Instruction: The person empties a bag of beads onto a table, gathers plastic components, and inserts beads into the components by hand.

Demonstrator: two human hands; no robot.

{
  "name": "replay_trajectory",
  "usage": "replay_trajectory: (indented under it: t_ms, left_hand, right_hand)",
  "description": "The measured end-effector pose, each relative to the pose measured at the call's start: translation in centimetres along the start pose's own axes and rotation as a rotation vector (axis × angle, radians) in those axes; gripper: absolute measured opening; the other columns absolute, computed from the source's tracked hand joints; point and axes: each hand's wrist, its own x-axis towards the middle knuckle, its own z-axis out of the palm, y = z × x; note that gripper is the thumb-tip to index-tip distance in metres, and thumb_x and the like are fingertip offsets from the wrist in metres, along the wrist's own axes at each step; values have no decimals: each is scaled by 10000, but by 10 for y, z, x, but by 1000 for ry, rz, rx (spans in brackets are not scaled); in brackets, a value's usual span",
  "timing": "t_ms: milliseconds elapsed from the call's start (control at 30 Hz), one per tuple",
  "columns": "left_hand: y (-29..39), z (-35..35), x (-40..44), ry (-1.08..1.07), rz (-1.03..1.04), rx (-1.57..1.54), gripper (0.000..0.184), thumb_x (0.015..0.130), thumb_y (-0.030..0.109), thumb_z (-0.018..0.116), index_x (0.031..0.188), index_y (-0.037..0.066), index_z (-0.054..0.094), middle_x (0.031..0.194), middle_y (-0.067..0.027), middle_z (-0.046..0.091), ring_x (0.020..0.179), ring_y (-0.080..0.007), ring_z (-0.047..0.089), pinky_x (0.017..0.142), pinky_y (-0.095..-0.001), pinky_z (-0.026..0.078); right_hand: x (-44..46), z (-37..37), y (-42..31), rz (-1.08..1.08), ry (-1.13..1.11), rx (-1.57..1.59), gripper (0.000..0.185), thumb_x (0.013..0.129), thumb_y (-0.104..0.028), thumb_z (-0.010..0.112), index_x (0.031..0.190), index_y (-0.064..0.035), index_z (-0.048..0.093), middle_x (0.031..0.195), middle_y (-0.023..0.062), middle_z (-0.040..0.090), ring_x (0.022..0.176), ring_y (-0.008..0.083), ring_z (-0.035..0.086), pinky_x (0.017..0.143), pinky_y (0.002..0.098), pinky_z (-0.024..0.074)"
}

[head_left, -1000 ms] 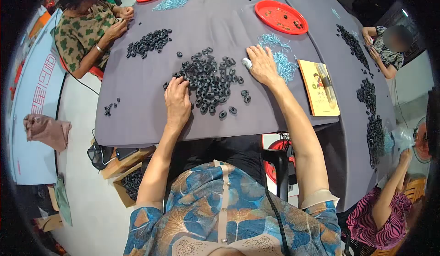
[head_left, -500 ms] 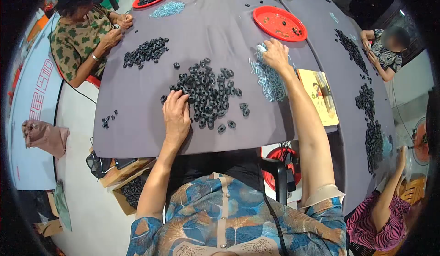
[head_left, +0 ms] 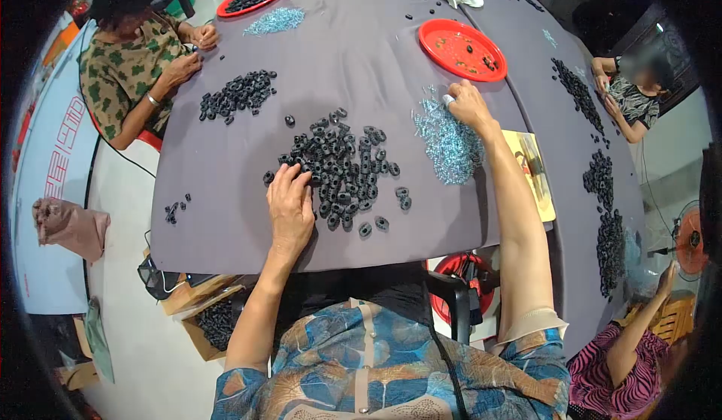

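Observation:
My left hand (head_left: 290, 206) rests palm down at the near left edge of a heap of black oval plastic pieces with holes (head_left: 342, 166). Its fingers are stretched out, and the fingertips touch the nearest pieces. At the upper right side of a spread of small, shiny blue-silver pieces (head_left: 449, 145) is my right hand (head_left: 471, 107), fingers curled together. Something white shows at its thumb and fingertips; whether this is a wrap or a held item I cannot tell.
A red plate (head_left: 444, 57) with a few black pieces lies beyond my right hand. A yellow booklet (head_left: 535, 187) sits under my right forearm. Co-workers sit at left and right beside more black heaps (head_left: 239, 95). A cardboard box of black pieces (head_left: 214, 322) stands below the table edge.
My right hand has moved a little right and nearer to me, across the blue-silver pieces. My left hand stays at the black heap. The whole view has shifted slightly.

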Motion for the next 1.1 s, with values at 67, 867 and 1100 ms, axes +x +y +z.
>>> replay_trajectory:
  t_ms: [67, 867, 1100]
  left_hand:
    - [0, -1, -1, 4, -8, 0, 235, 813, 50, 558, 1044, 38, 599, 1190, -124, 528, 1213, -312, 413, 1009, -435, 299]
    - [-5, 3, -2, 41, 0, -18, 219, 817, 76, 564, 1030, 48, 609, 1163, -113, 543, 1196, -302, 431, 1008, -437, 299]
    - [-8, 3, -3, 51, 10, -32, 230, 818, 87, 564, 1041, 44, 601, 1158, -115, 549, 1189, -300, 438, 1009, -431, 300]
  right_hand:
    - [-5, -5, 0, 37, -51, 2, 278, 800, -247, 561, 1004, -68, 620, 1122, 184, 514, 1081, 365, 487, 898, 478, 407]
    - [-65, 8, -50, -307, 429, 43, 299, 750, -168, 596, 1027, -61, 625, 1074, 135, 567, 1051, 316, 494, 895, 444, 374]
    - [-144, -5, -99, -240, 472, 448, 202, 747, -35, 583, 948, -29, 604, 952, 157, 546, 930, 336, 524, 817, 400, 421]
